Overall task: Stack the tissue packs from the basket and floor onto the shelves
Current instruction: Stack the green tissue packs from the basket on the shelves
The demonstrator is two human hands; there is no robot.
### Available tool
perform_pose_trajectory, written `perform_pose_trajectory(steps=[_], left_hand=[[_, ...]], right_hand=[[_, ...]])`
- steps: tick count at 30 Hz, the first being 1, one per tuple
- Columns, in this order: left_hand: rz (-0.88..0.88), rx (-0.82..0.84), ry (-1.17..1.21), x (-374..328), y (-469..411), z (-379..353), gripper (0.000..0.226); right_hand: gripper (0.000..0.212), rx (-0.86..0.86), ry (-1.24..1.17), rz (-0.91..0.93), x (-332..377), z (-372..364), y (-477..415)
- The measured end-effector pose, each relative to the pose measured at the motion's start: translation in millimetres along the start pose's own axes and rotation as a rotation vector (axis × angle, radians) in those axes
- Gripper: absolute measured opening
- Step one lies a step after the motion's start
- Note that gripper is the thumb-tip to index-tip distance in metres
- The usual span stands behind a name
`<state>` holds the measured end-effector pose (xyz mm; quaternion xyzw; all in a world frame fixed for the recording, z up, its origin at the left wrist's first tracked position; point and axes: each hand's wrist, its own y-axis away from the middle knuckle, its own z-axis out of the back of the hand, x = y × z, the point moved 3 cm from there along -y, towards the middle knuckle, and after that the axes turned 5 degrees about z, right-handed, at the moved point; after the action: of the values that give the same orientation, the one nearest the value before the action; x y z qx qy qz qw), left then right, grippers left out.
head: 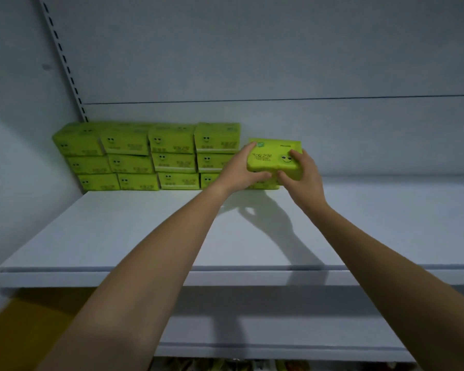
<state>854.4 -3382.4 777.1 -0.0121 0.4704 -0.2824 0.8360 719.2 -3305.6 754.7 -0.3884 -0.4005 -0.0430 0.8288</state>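
Both your hands hold one green tissue pack (272, 156) near the back edge of the white shelf (145, 236). Your left hand (241, 170) grips its left end and your right hand (303, 175) grips its right end, with fingers curled over the top and thumbs under the front. The pack is slightly tilted above a lower pack (265, 186); whether they touch is unclear. Just left stands a wall of stacked packs (150, 156), four columns three high, reaching the back left corner. This looks like the second layer of a fifth column. The next move probably calls for levelling the pack, seating it flush beside the wall, then letting go.
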Motion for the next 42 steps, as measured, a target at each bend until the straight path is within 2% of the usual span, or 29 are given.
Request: perform_pose_trajectory(steps=[8,14,17,19,22,27,31,36,42], left_hand=[[-0.004,-0.207,-0.216,8.5,-58.3,-33.1,0.065],[-0.019,-0.327,-0.612,27.1,-59.1,-39.3,0.041],[-0.172,-0.451,-0.840,23.5,-53.9,-40.7,0.035],[-0.252,-0.466,-0.973,24.7,-52.6,-42.7,0.033],[-0.313,-0.367,-1.004,29.6,-49.4,-45.8,0.030],[-0.218,-0.261,-0.989,42.1,-46.0,-48.3,0.028],[-0.182,-0.213,-0.916,44.5,-41.2,-50.6,0.033],[-0.108,-0.108,-0.854,41.9,-24.0,-52.0,0.048],[-0.055,-0.071,-0.785,45.9,13.9,-32.3,0.048]], right_hand=[[0.058,0.090,-0.035,-0.054,-51.7,-18.3,-55.1],[0.055,0.203,-0.057,-0.088,-65.3,-39.3,-62.6],[0.055,0.186,-0.037,-0.066,-66.8,-43.6,-64.2],[0.057,0.158,0.032,-0.037,-67.5,-44.8,-65.0],[0.057,0.090,0.044,-0.037,-65.6,-45.1,-66.0],[0.047,0.120,0.055,-0.058,-65.5,-51.7,-70.9],[0.054,0.185,0.034,-0.092,-70.8,-50.5,-71.1],[0.069,0.368,-0.002,-0.166,-70.2,-44.6,-61.7],[0.070,0.319,0.159,-0.063,-45.7,-37.9,-30.5]])
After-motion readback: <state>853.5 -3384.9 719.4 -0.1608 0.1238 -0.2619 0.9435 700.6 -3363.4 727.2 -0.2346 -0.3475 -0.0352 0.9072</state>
